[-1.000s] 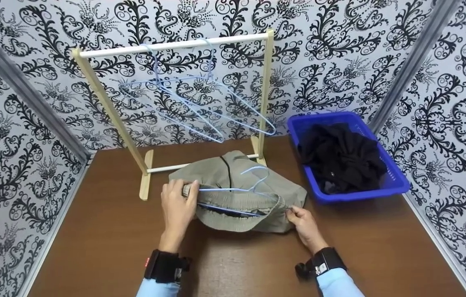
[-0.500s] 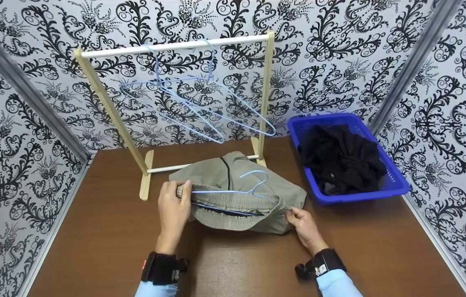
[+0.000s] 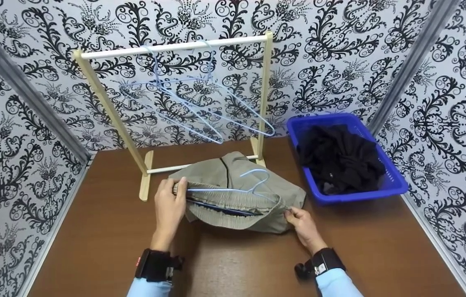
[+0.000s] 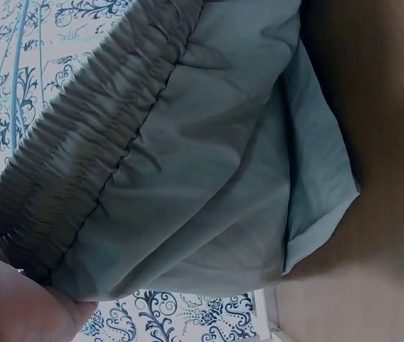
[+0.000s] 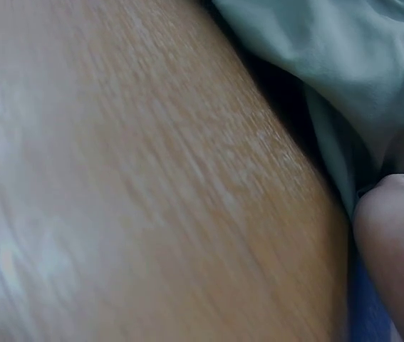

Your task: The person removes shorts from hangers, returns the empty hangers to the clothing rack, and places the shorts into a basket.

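Note:
Olive-grey shorts [image 3: 274,185] with a gathered elastic waistband [image 4: 95,117] lie over the table's middle, waist opening toward the person. A light blue hanger [image 3: 216,190] sits at that opening, its hook lying over the cloth and its lower bar inside the waist. My left hand [image 3: 169,204] pinches the left end of the waistband, where the hanger's left end is hidden by the fingers. At the right side of the waist, my right hand [image 3: 305,227] pinches the cloth between thumb and fingers; in the right wrist view the thumb presses on a fold.
Behind the shorts stands a wooden rack [image 3: 265,95] with a white top rail [image 3: 175,47]. Light blue hangers [image 3: 191,109] hang from the rail. A blue basket [image 3: 319,196] holding black clothing [image 3: 340,159] is at the right. Patterned walls [image 3: 340,62] enclose the brown table [image 3: 233,264].
My left hand has moved left, drawing the waistband end with it and stretching the waist opening wider. My right hand has kept its grip in nearly the same place.

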Action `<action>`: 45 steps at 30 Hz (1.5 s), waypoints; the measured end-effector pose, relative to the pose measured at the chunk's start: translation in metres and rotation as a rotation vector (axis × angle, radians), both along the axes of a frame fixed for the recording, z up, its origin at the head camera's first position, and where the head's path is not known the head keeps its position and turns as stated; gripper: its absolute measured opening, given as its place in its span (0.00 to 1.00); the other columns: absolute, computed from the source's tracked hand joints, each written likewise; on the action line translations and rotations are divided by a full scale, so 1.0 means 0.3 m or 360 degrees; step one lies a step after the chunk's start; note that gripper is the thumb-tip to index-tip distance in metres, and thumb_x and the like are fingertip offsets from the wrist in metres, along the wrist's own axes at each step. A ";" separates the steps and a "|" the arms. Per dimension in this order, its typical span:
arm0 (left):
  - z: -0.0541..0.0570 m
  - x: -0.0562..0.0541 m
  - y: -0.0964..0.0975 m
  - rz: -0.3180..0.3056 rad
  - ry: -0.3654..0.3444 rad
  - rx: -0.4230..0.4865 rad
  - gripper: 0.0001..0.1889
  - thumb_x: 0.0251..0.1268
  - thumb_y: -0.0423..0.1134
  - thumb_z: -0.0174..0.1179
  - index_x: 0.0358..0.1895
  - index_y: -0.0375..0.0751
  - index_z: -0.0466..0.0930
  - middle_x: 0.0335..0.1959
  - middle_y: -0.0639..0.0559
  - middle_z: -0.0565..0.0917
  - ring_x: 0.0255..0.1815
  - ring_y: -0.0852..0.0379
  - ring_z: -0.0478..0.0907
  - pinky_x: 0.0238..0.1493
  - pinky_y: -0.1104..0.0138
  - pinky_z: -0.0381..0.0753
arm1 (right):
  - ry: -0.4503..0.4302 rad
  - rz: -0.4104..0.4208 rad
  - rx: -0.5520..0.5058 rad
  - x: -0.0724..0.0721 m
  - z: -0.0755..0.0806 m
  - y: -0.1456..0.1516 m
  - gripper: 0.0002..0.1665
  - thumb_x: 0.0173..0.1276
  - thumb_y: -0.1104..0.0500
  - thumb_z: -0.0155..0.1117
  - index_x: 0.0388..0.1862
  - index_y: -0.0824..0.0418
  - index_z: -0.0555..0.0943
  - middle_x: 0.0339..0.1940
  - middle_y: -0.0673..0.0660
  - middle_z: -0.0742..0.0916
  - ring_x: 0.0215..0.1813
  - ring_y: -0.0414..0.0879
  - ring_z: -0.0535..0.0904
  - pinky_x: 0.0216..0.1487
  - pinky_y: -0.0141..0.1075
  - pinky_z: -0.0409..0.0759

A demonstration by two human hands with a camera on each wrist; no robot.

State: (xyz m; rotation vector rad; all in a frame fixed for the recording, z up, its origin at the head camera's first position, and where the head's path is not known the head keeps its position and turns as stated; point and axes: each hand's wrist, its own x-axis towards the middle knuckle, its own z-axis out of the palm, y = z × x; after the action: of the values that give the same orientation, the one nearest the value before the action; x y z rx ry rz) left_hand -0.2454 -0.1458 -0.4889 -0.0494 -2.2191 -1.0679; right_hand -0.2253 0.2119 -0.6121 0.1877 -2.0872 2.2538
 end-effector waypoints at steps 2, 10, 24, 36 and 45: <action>0.005 -0.002 -0.007 -0.0007 -0.0012 0.0005 0.12 0.75 0.36 0.62 0.35 0.29 0.82 0.32 0.35 0.80 0.38 0.35 0.80 0.44 0.44 0.77 | -0.0020 -0.0010 0.0000 -0.001 0.001 -0.001 0.17 0.74 0.73 0.56 0.27 0.83 0.65 0.24 0.45 0.75 0.32 0.37 0.72 0.37 0.28 0.71; 0.025 -0.013 -0.030 -0.0048 -0.0132 0.0077 0.12 0.76 0.37 0.60 0.39 0.29 0.84 0.33 0.36 0.81 0.39 0.36 0.81 0.45 0.44 0.77 | -0.0106 -0.0049 -0.0035 -0.003 0.005 -0.005 0.13 0.73 0.74 0.57 0.28 0.81 0.71 0.26 0.46 0.77 0.35 0.38 0.74 0.41 0.28 0.74; 0.022 -0.032 -0.075 -0.0107 -0.0561 0.0548 0.20 0.82 0.45 0.54 0.36 0.31 0.82 0.30 0.49 0.80 0.35 0.55 0.72 0.41 0.65 0.71 | -0.0140 -0.0099 0.0031 0.000 0.012 -0.010 0.15 0.74 0.73 0.56 0.29 0.84 0.69 0.25 0.47 0.77 0.34 0.38 0.74 0.41 0.29 0.72; -0.012 -0.040 -0.092 -0.0442 -0.0737 0.1688 0.21 0.83 0.49 0.48 0.36 0.39 0.82 0.24 0.54 0.83 0.26 0.61 0.80 0.31 0.68 0.81 | -0.0107 -0.0085 0.0025 0.002 0.010 -0.011 0.14 0.74 0.74 0.57 0.30 0.85 0.70 0.26 0.46 0.78 0.34 0.37 0.75 0.41 0.28 0.73; -0.050 -0.046 -0.106 -0.0633 -0.0769 0.2052 0.20 0.84 0.52 0.43 0.41 0.42 0.78 0.29 0.54 0.84 0.32 0.62 0.82 0.38 0.69 0.81 | -0.0096 -0.0092 0.0075 0.000 0.011 -0.010 0.17 0.74 0.73 0.58 0.27 0.83 0.68 0.23 0.46 0.72 0.31 0.37 0.70 0.38 0.28 0.69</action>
State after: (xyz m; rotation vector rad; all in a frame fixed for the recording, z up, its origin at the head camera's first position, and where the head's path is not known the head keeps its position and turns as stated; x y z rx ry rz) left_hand -0.2590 -0.1777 -0.5040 0.3713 -1.4750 -2.7504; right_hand -0.2253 0.2088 -0.6088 0.0619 -2.1474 2.2057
